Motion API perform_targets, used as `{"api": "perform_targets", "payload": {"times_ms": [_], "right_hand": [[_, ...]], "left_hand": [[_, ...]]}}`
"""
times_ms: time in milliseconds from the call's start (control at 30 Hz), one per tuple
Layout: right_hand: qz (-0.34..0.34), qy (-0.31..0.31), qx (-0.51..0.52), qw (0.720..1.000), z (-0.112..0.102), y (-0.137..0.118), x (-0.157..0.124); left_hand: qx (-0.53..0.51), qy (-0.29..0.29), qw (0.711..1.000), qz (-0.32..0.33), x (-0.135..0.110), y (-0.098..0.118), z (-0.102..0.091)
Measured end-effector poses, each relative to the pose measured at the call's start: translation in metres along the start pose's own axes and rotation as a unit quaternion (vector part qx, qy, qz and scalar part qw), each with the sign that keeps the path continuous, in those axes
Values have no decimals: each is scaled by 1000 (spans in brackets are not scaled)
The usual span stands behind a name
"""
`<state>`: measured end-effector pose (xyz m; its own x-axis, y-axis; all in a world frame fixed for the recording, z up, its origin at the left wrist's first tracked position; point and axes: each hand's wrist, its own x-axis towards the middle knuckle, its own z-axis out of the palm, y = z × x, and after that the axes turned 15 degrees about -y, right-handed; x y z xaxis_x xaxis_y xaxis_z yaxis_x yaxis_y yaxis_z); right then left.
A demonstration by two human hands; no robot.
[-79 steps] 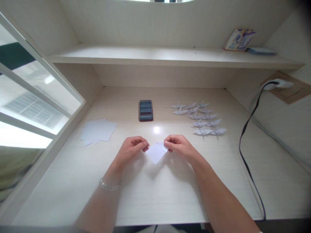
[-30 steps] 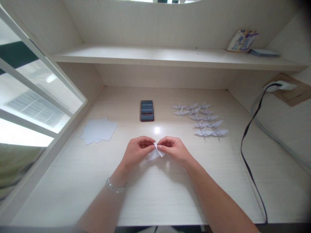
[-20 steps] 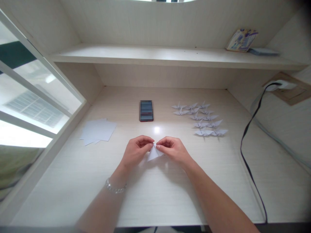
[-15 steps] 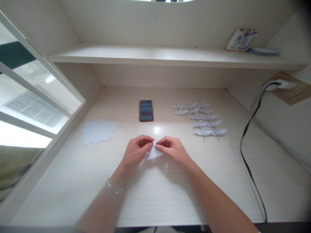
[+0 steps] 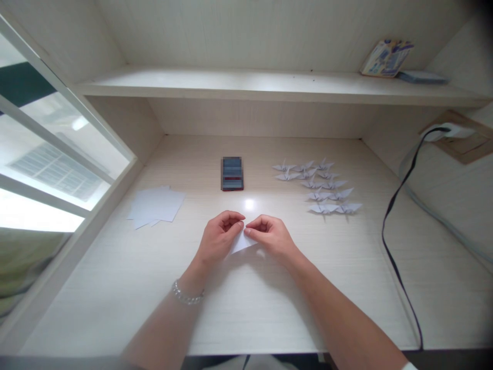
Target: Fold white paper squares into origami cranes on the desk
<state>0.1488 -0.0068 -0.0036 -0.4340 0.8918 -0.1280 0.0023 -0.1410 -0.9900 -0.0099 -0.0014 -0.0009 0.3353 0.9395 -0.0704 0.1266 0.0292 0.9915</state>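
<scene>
**closely: two hands pinch one folded paper at centre frame**

just below the middle of the frame, one small white folded paper (image 5: 241, 243) lies low over the pale surface (image 5: 246, 313), held between both hands. it reads as a flat triangle. its narrow tip points to the top of the frame, where the fingertips meet. its broad lower edge, the long axis, runs from lower left to right with a slight tilt. whether it touches the surface i cannot tell.

the left hand (image 5: 220, 235) has its grip pressed together, thumb and forefinger pinching the tip of the paper from the left. the right hand (image 5: 269, 236) does the same from the right, so the two pinches nearly touch. one beaded bracelet (image 5: 187, 296) sits on the left wrist.

counts:
- one loose pile of white sheets (image 5: 156, 205) lies at centre left, with at least three sheets judging by the corners showing.
- one dark phone (image 5: 232, 173) lies above the hands, its long axis pointing up the frame.
- about twelve paper cranes (image 5: 319, 187) sit in overlapping rows at centre right, and the exact count is hard to tell.
- one black cable (image 5: 391, 221) runs down the right side of the frame.
- one printed box (image 5: 387, 57) leans on the shelf (image 5: 246, 85) at upper right.
</scene>
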Motion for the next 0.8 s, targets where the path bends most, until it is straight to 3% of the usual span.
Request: {"api": "perform_targets", "payload": {"times_ms": [300, 800], "right_hand": [[-49, 31, -29, 998, 1, 0, -1], [-130, 58, -96, 985, 5, 1, -6]], "left_hand": [[-96, -22, 995, 25, -2, 6, -1], [-127, -14, 991, 49, -4, 4, -2]]}}
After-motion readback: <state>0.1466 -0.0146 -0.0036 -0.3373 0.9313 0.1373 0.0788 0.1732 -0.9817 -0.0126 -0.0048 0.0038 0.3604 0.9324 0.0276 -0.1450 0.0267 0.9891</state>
